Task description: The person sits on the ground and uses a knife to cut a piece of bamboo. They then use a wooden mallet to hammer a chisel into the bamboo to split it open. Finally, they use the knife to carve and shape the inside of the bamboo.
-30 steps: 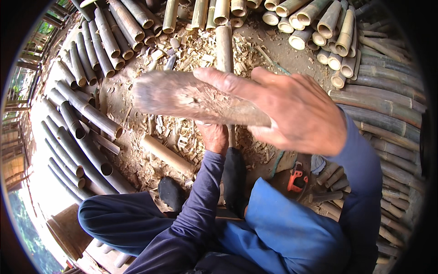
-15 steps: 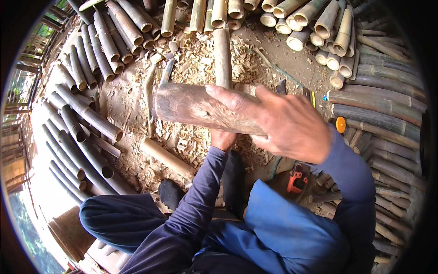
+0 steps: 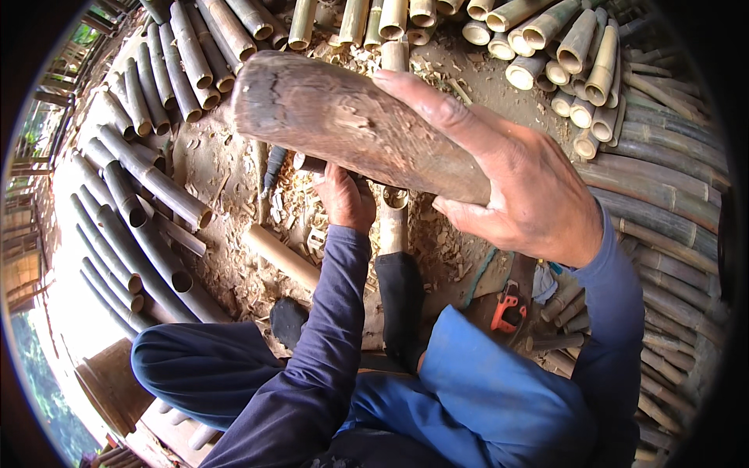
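My right hand (image 3: 515,175) grips a thick, worn wooden block (image 3: 335,117) with a chipped face, thumb along its upper edge, holding it raised and slanted over the work spot. Below it, my left hand (image 3: 346,199) is closed around a short dark rod with a round end (image 3: 307,162); the rest of the rod is hidden by the hand and block. Just right of that hand lies a bamboo tube (image 3: 393,222), its open end facing me, by my black-covered foot (image 3: 399,300). The block hides part of the ground behind it.
Pale wood chips cover the ground. A loose bamboo length (image 3: 281,256) lies left of my forearm. Stacked bamboo tubes (image 3: 160,199) ring the left, far side and right. An orange-handled tool (image 3: 509,310) rests by my right knee, near a bucket-like container (image 3: 117,386) at far left.
The wooden block has risen toward the camera and shifted up and left at its far end. My left hand has moved left and up, out from beneath the block.
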### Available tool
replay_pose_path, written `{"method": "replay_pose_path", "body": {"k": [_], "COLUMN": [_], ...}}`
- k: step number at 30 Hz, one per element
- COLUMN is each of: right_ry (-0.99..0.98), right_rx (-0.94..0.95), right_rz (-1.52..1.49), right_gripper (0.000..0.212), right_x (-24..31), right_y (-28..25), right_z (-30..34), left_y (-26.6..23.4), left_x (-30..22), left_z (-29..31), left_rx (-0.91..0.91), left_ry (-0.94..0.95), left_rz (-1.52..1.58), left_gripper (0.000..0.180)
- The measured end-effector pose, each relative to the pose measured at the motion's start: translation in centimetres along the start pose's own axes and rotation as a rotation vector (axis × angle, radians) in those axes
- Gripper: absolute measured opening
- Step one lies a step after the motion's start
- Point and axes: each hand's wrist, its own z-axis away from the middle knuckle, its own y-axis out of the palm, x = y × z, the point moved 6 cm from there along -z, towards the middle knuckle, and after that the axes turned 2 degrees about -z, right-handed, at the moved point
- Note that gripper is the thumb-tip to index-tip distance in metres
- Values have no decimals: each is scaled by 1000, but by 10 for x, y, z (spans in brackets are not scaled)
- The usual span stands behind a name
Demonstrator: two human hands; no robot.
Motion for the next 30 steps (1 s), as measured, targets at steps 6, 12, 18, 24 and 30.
{"method": "replay_pose_path", "body": {"k": [6, 12, 18, 24, 30], "right_ry": [-125, -227, -90, 219, 591], "right_rx": [43, -16, -204, -590, -859], "right_rz": [297, 334, -164, -378, -747], "right_gripper": [101, 96, 93, 96, 97], "right_x": [-4, 12, 0, -57, -72], "right_y": [34, 24, -6, 9, 48], "right_z": [-19, -21, 21, 131, 210], "left_y": [13, 13, 74, 127, 122], "left_x": [20, 21, 61, 48, 68], "left_z": [25, 36, 86, 135, 121], "left_rx": [182, 332, 988, 1385, 1380], "left_ry": [-150, 128, 413, 293, 252], "left_rz": [301, -351, -885, -1263, -1476], "left_gripper": [56, 49, 34, 32, 29]}}
